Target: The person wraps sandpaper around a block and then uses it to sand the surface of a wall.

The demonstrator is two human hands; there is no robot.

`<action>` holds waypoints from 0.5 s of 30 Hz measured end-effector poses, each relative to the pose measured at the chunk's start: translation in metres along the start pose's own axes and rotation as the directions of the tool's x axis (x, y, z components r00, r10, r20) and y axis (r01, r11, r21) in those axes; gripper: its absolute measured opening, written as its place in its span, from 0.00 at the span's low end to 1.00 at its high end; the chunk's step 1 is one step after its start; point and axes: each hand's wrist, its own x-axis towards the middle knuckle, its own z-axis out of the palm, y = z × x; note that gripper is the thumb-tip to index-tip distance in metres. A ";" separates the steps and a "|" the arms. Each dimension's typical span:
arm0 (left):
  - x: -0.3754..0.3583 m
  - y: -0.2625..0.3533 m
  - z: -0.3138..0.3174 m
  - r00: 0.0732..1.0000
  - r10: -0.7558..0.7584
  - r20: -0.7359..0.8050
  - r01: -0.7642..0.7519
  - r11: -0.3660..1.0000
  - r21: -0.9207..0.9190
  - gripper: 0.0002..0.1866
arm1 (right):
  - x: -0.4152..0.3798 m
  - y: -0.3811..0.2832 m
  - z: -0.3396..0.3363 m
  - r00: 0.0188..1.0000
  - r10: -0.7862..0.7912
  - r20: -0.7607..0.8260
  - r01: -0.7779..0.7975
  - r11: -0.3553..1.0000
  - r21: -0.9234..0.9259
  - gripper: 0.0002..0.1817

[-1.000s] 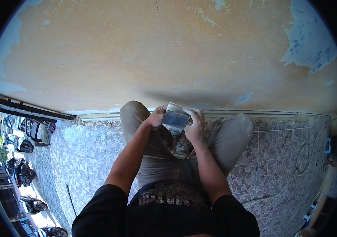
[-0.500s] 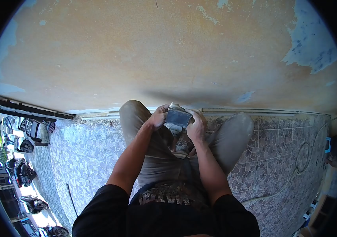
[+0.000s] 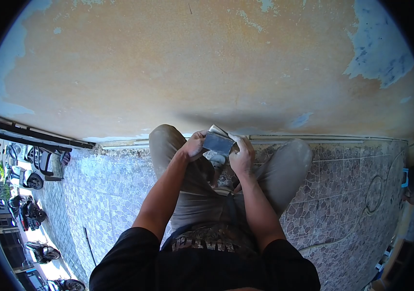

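Note:
Between both hands, above the gap of my bent knees, is a piece of sandpaper [image 3: 217, 143] with a dark grey rectangular face turned up. Its far edge is folded over and shows a pale backing. My left hand [image 3: 196, 145] grips the left edge, fingers partly behind it. On the opposite side, my right hand [image 3: 241, 153] pinches the right edge, the thumb near the upper corner. Whether a block sits inside the fold cannot be made out. Just beyond the hands rises a wall [image 3: 168, 72] with worn, peeling paint.
Pipes [image 3: 275, 138] run along the wall's base. Stone-patterned floor tiles [image 3: 115, 194] spread around my legs. A hose [image 3: 333, 239] curves across the floor at right. Several parked motorcycles [image 3: 27, 212] stand at far left, and a thin dark rod [image 3: 89, 246] lies nearer.
The sandpaper has tilted slightly between my hands, and its pale folded edge now stands a little more open. Both hands keep their hold with small shifts.

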 end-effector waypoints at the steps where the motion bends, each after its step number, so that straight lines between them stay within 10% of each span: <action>1: 0.001 -0.001 -0.003 0.999 -0.019 0.028 0.019 1.000 -0.004 0.16 | -0.001 0.000 0.000 1.000 -0.002 0.001 0.002 1.000 0.000 0.21; 15: -0.004 0.004 0.005 0.995 -0.027 0.099 0.029 0.999 -0.017 0.21 | -0.005 0.006 0.003 0.996 -0.084 0.003 0.083 0.988 -0.131 0.16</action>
